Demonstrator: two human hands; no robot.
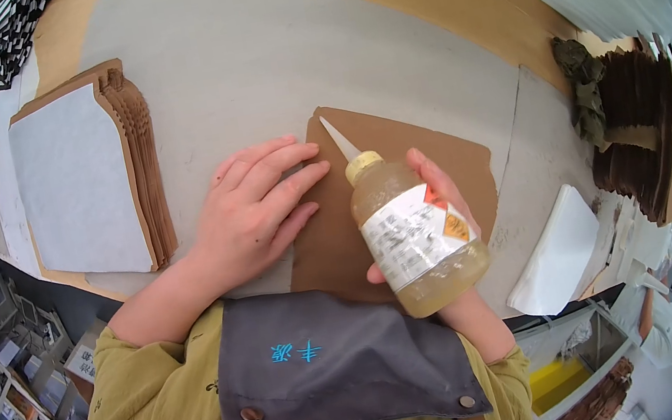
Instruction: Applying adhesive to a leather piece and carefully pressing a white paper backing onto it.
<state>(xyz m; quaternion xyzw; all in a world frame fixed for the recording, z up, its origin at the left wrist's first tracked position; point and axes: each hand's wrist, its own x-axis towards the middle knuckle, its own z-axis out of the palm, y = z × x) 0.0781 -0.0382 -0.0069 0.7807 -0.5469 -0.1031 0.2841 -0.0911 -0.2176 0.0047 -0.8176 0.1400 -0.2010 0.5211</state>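
My right hand (445, 189) is wrapped round a clear plastic squeeze bottle (414, 228) of yellowish liquid, with a white label and a long pointed nozzle. The bottle is tilted, its nozzle tip near the far left corner of a brown fabric panel (422, 142). That panel lies flat on the table before me; the bottle and my sleeves cover part of it. My left hand (264, 199) rests with its fingers stretched out, the fingertips on the panel's left edge. Nothing is held in it.
A stack of brown pieces (143, 166) topped by a white sheet (77, 185) stands at the left. Folded white paper (556, 254) lies at the right, below a pile of dark brown pieces (638, 118). Grey sheeting (240, 49) covers the table. Another person (664, 325) is at the far right.
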